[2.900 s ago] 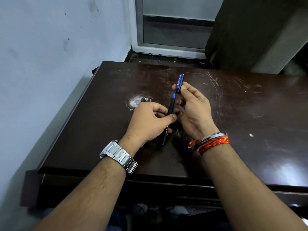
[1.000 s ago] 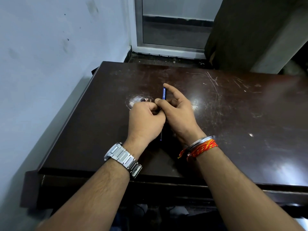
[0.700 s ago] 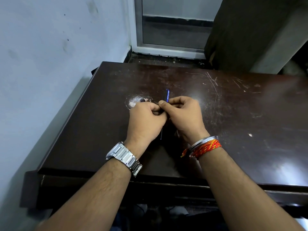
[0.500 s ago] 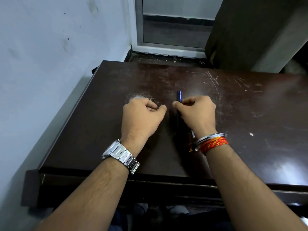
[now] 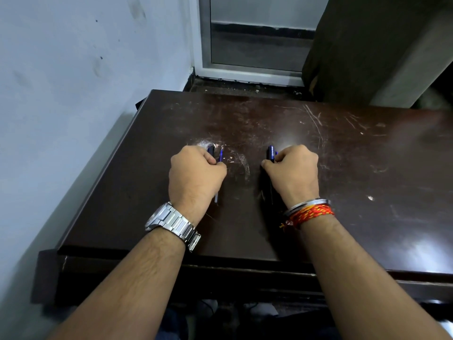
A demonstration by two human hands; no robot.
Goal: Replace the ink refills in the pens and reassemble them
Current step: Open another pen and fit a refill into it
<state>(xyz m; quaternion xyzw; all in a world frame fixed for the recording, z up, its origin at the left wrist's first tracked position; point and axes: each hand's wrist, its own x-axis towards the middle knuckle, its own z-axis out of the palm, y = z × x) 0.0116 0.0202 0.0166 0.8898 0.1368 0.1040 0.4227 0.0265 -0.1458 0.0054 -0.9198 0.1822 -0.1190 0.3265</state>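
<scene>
Two forearms come in from the near edge, w/ a steel watch (image 5: 171, 223) on the left wrist and a bangle plus red-orange thread (image 5: 309, 212) on the right. Further out, both fists rest on the dark tabletop (image 5: 367, 182), well apart. The left hand (image 5: 195, 179) has its fingers curled tight round a thin refill (image 5: 216, 197), whose pale end pokes out toward the wrist and blue end shows past the knuckles, beside a dark blue part (image 5: 210, 150), prob. a cap or a barrel piece. The right hand (image 5: 293, 174) is closed round the dark pen body (image 5: 270, 154), blue end poking out beyond the thumb. Count: 2 hands, 1 refill seen, 1 pen body, 1 small part; other pieces can't be told. Risks, as a guess: the small part could roll off when the fist loosens, or the refill could bend if pushed in off-axis. Beyond stand the wall and door frame (image 5: 203, 45).
</scene>
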